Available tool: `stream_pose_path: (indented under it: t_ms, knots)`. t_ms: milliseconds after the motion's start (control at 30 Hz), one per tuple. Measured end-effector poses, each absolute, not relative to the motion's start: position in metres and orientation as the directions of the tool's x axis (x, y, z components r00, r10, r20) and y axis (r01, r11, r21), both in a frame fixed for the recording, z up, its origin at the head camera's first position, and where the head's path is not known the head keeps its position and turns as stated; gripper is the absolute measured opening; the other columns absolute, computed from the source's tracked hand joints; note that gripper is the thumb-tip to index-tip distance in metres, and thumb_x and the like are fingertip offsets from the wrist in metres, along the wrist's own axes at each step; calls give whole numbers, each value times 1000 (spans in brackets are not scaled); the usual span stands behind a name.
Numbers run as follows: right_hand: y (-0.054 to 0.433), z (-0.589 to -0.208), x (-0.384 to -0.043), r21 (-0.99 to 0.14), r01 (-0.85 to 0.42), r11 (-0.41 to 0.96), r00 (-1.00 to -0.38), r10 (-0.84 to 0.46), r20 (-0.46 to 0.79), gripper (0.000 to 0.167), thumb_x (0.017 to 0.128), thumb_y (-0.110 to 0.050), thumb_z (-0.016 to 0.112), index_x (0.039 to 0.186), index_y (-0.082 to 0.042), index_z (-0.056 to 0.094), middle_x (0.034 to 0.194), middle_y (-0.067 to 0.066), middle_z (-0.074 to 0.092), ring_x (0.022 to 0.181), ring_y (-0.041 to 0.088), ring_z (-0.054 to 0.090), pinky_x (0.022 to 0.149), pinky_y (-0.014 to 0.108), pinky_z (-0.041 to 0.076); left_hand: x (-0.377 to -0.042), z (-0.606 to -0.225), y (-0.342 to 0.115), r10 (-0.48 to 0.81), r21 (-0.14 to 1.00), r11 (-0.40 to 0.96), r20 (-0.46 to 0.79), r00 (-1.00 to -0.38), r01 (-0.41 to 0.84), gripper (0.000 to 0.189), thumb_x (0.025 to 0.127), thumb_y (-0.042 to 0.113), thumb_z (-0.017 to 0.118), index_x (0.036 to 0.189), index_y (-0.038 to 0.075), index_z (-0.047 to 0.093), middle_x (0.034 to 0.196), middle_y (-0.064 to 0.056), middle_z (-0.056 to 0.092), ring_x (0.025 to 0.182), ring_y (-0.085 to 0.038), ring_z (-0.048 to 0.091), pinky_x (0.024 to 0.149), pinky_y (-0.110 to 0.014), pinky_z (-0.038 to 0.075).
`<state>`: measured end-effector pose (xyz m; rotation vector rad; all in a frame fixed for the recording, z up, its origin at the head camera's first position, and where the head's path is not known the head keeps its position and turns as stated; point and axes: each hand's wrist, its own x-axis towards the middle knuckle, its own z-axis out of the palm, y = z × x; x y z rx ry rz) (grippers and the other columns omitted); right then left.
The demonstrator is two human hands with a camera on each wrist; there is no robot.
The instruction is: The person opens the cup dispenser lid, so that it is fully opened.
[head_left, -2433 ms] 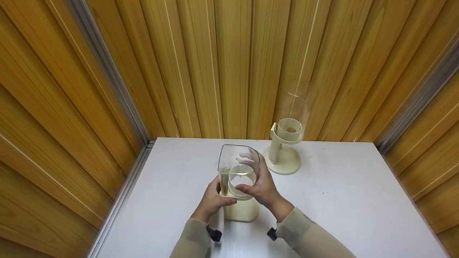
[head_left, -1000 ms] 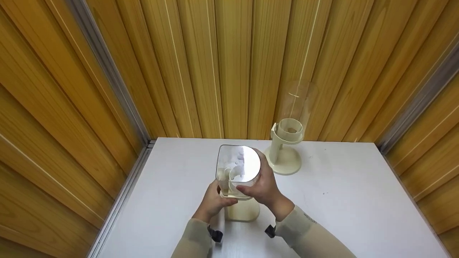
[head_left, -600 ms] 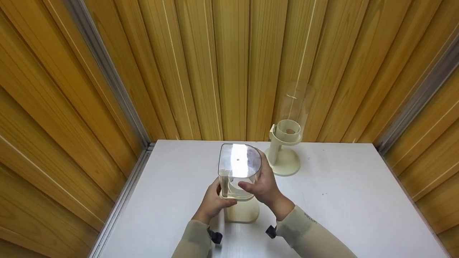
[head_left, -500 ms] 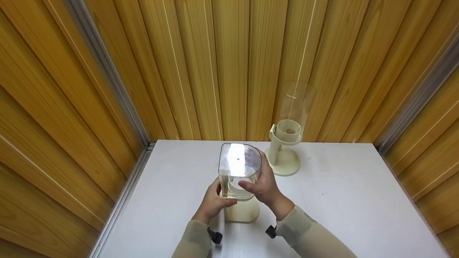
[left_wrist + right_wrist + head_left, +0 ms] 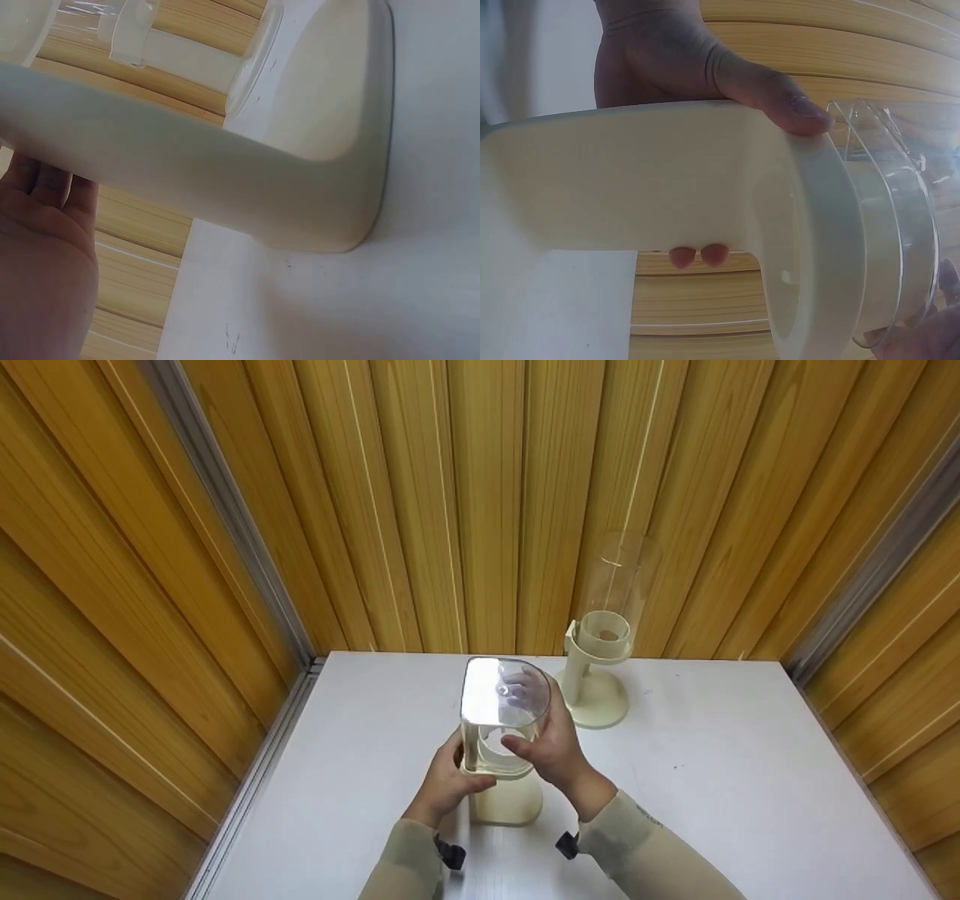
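Observation:
At the table's front middle stands a cream stand (image 5: pixel 508 804) with a round collar on its upright. My left hand (image 5: pixel 448 784) grips this upright just under the collar, thumb in front; in the right wrist view its fingertips (image 5: pixel 714 255) show past the far edge. A clear plastic canister (image 5: pixel 480 697), flat-topped with one straight side and one rounded side, sits over the collar. My right hand (image 5: pixel 553 741) holds it from the right, thumb across its front and fingers seen through it behind. In the right wrist view the canister's rim (image 5: pixel 889 202) surrounds the collar at a slant.
Behind and to the right is a second cream stand (image 5: pixel 596 697) with a round base and a tall clear tube (image 5: pixel 619 574) in its ring. Both stand on a white table (image 5: pixel 720 780). Wood-plank walls (image 5: pixel 487 510) rise directly behind the table's back edge.
The canister in my right hand has shifted and tilted slightly; a bright reflection has slid leftward across its top. My left hand and the stand have stayed in place.

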<state>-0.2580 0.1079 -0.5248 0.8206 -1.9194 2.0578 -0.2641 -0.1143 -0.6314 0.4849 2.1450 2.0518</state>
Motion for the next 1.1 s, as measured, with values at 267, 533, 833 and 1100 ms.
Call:
stream_pose_path:
  t_ms: [267, 533, 833, 1100]
  knots:
    - [108, -523, -261, -839, -530, -125, -810, -220, 544, 105, 93, -45, 92, 169, -2, 35, 157, 12, 61, 141, 25, 67, 123, 36, 56, -267, -634, -114, 321, 981, 29, 172, -932, 191, 131, 77, 59, 101, 179, 14, 32, 180, -7, 47, 170, -37, 41, 143, -61, 27]
    - [109, -522, -263, -839, -526, -140, -807, -232, 544, 95, 94, -27, 90, 169, -4, 35, 157, 19, 59, 141, 33, 68, 124, 44, 56, -266, -634, -114, 318, 982, 16, 174, -932, 189, 132, 77, 51, 103, 179, 11, 30, 180, -11, 47, 168, -37, 45, 141, -58, 33]
    - [110, -518, -266, -825, -541, -165, -798, -208, 565, 93, 94, -39, 92, 168, -13, 41, 154, 18, 61, 137, 27, 70, 118, 37, 60, -265, -631, -113, 310, 984, 5, 166, -936, 176, 140, 74, 53, 104, 181, 11, 24, 184, -11, 40, 171, -38, 39, 142, -57, 27]
    - [111, -512, -270, -824, -551, -137, -796, -210, 567, 103, 94, -54, 90, 167, -3, 37, 154, 14, 62, 137, 21, 70, 117, 36, 58, -265, -632, -113, 302, 988, 10, 141, -943, 151, 139, 74, 47, 104, 182, 15, 23, 184, -10, 40, 171, -39, 39, 143, -61, 26]
